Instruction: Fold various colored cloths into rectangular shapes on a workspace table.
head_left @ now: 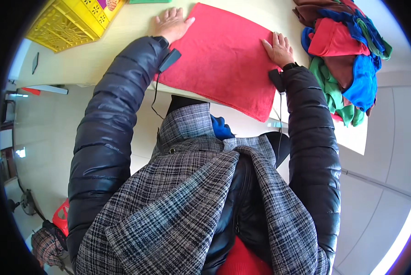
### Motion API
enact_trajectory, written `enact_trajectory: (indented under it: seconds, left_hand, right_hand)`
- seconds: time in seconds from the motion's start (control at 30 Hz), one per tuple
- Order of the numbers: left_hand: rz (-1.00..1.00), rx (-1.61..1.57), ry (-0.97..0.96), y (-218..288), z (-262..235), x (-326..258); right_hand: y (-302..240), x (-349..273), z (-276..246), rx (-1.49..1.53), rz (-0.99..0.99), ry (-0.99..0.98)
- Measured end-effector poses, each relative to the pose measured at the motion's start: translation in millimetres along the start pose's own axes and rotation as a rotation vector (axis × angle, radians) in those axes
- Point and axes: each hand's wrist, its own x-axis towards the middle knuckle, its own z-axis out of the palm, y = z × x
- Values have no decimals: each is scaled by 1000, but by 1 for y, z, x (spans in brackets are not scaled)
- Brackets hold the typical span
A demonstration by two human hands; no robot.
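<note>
A red cloth (219, 57) lies spread over the table, its near edge hanging a little over the table's front. My left hand (172, 25) rests flat beside the cloth's left edge, fingers stretched out and apart, fingertips pointing away from me. At the cloth's right edge my right hand (279, 49) lies palm down, its fingers also spread. Neither hand grips anything. Both wrists carry a dark strap with a small black device and a cable.
A yellow openwork plastic basket (74, 23) stands at the far left of the table (123, 23). On the right is a heap of red, blue, green and brown cloths (345, 59). Part of a green item (150, 1) shows at the top edge. A red stool (61, 217) is lower left.
</note>
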Motion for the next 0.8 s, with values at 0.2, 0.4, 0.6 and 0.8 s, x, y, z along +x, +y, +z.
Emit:
enact_trajectory:
  seconds: [0.2,0.4,0.6,0.8]
  left_hand:
    - [312,23,114,15,5,-50]
    - [462,-225,18,17,-24,-10]
    - [439,-350,189,-11,-2,107]
    - [684,-267,-39,15,1,119]
  right_hand:
    - [6,-26,-22,53,-17,10]
    - [-73,-123,-53,152,-216,5]
    - [-48,-94,-67,203,-184,7]
    - [22,-32,-41,204,-21,81]
